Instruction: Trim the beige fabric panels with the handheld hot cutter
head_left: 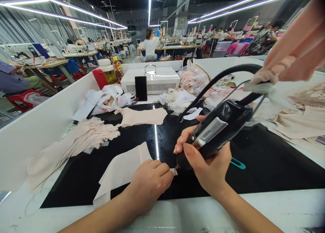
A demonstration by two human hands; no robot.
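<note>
My right hand is wrapped around a black corded hand tool with a silver lever along its side. The tool tilts down to the left, and its narrow tip is close to a small pale strip at my left fingertips; contact cannot be made out. My left hand is closed, pinching the edge of a pale cream fabric piece on the black work surface. Part of that fabric is hidden under my left hand and forearm.
A fanned stack of cream fabric lies left, with another cut piece farther back. A teal thread snipper is right of the tool. Behind stand a white vented box, a phone and a jar. The tool's cable arches upper right.
</note>
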